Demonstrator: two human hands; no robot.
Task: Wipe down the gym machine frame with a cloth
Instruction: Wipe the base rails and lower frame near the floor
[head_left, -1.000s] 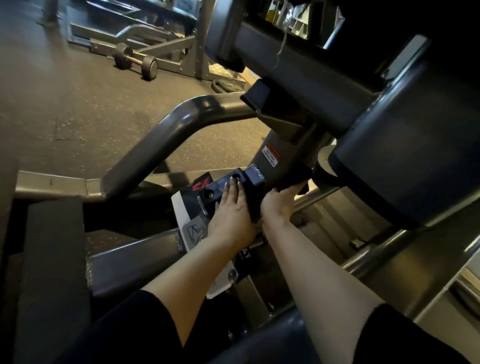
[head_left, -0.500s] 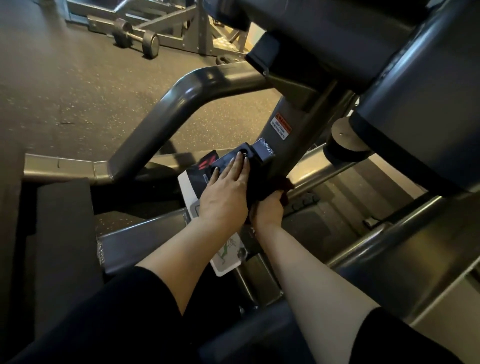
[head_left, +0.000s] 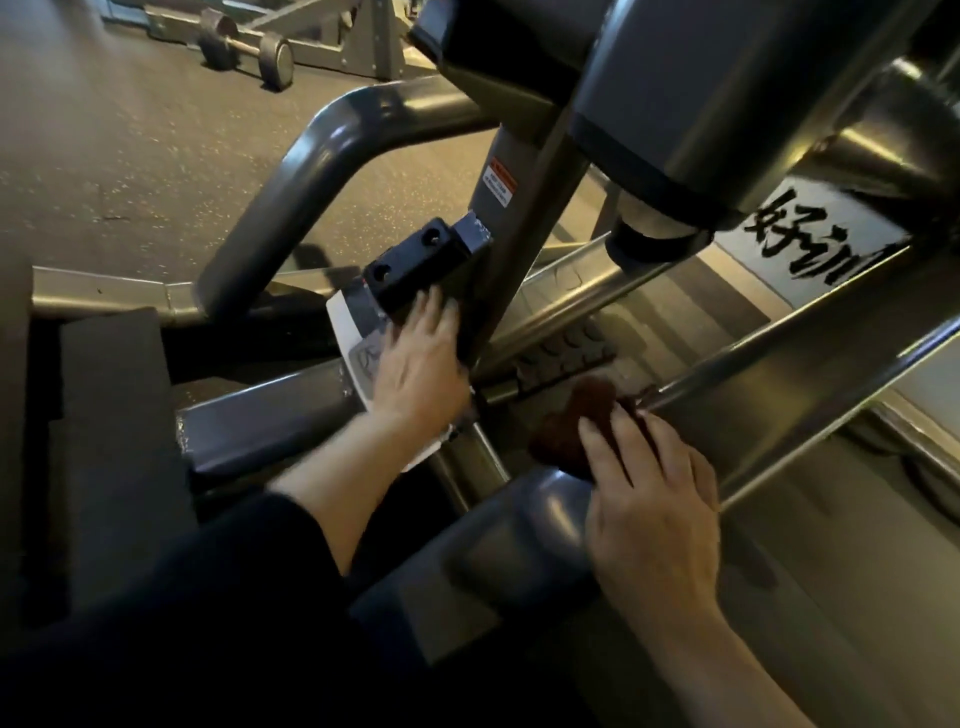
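Note:
The grey steel gym machine frame (head_left: 332, 150) fills the view, with a curved tube at the left and slanted bars at the right. My left hand (head_left: 415, 364) rests flat, fingers straight, against the frame just below a black rubber block (head_left: 415, 265). My right hand (head_left: 652, 488) holds a dark brown cloth (head_left: 576, 421) low down, where a slanted bar (head_left: 779, 343) meets the base. The cloth is bunched under my fingers and partly hidden by them.
A white instruction placard (head_left: 358, 338) sits beside my left hand. A dark padded roller (head_left: 727, 93) hangs overhead at the upper right. A black step block (head_left: 114, 405) lies at the left. A dumbbell (head_left: 244, 44) lies on the rubber floor far back.
My right hand has pulled back from behind the black block and moved right and down with the cloth to the slanted bar. My left hand slid slightly lower off the block.

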